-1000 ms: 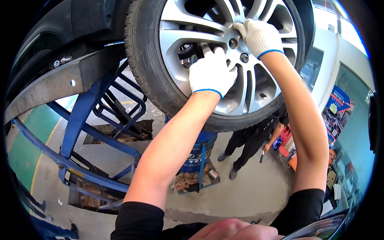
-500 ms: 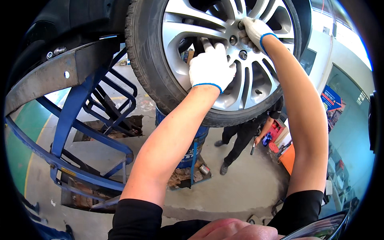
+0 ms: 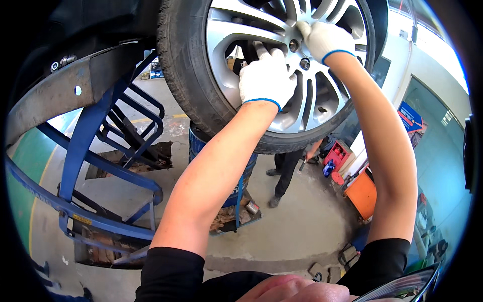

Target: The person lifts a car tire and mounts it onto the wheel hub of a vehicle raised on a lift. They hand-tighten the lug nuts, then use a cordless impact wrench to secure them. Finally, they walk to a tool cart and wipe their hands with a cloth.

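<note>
A silver multi-spoke wheel with a black tyre hangs in front of me at the top of the view, mounted by the dark car body. My left hand wears a white glove, its fingers bent around a spoke left of the hub. My right hand, gloved too, is at the upper right of the hub, fingers curled; whatever they hold is hidden. A dark lug fastener shows below that hand.
A blue lift frame with a steel arm fills the left side. Below the tyre are a blue drum and another person's dark-trousered legs. On the right are a red box, an orange bin and a glass door.
The wheel and arm of the lift appear slightly higher in view. My right hand's fingers have shifted at the hub. The other person's legs sit further back, partly hidden by the tyre.
</note>
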Demonstrator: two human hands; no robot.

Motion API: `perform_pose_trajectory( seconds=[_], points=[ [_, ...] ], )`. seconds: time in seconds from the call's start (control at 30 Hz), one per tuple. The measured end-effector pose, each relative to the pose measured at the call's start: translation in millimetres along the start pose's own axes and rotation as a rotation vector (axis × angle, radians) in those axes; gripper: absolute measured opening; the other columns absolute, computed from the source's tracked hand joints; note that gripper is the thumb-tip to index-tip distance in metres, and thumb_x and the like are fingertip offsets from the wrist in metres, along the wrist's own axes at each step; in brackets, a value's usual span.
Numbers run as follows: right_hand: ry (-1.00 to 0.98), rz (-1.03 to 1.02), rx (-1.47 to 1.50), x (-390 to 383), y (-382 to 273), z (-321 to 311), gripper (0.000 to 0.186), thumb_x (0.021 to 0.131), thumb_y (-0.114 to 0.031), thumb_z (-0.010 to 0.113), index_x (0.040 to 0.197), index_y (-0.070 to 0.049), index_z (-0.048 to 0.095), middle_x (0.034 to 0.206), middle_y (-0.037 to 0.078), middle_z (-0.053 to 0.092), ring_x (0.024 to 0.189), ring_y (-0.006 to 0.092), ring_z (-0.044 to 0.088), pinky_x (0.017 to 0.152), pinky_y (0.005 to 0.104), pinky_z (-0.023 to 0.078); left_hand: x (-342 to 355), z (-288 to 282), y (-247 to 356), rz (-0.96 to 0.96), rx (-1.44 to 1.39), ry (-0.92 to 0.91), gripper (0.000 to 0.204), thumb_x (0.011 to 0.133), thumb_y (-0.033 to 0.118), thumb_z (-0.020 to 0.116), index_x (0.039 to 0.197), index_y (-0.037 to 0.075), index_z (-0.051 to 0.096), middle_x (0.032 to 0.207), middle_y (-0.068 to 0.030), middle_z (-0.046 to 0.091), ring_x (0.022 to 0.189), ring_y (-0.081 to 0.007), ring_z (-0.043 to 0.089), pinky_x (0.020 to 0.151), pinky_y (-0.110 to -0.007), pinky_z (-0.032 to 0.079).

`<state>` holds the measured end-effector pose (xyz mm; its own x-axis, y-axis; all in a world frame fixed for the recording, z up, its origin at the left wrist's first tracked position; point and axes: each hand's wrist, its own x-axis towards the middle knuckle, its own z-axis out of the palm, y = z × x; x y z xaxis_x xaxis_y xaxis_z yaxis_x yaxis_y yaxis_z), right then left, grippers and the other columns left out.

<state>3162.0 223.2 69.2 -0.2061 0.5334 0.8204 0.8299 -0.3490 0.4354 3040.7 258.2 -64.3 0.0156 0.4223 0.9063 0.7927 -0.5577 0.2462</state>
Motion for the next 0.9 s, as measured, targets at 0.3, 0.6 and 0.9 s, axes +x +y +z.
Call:
perform_pose_trajectory(
  seconds=[0.3,0.6,0.9],
  points=[
    [0.053,0.099,0.062,1.5,1.5,4.5,0.031,0.103,-0.029,0.054,0.117,-0.009,0.073,0.102,0.023,0.077,0.096,0.0379,0.077,0.087,0.0507,0.061,-0.5,0.4,1.1,0.023,0.009,0.031,0.058,0.087,0.044,0.076,0.127,0.005,0.063,0.148,-0.0362,0.053,0.089,-0.0346,0.079,0.082,-0.048,0.062],
    [0.237,-0.043,0.07,0.8,5.0,11.8,0.037,0.105,-0.037,0.05,0.116,-0.014,0.077,0.105,0.024,0.075,0.096,0.0411,0.075,0.086,0.0516,0.06,2.4,-8.8,3.4,-0.011,-0.02,-0.061,0.054,0.088,0.045,0.074,0.123,0.006,0.063,0.144,-0.0327,0.058,0.089,-0.0343,0.078,0.081,-0.045,0.062],
    [-0.02,-0.113,0.382,-100.2,-10.4,-9.4,0.036,0.094,-0.017,0.072,0.125,-0.003,0.06,0.111,0.025,0.07,0.103,0.0415,0.07,0.089,0.0488,0.058,-21.7,-28.6,-10.7,0.322,0.025,0.213,0.054,0.084,0.037,0.078,0.122,0.002,0.061,0.125,-0.0217,0.061,0.101,-0.033,0.065,0.09,-0.045,0.052]
  ],
)
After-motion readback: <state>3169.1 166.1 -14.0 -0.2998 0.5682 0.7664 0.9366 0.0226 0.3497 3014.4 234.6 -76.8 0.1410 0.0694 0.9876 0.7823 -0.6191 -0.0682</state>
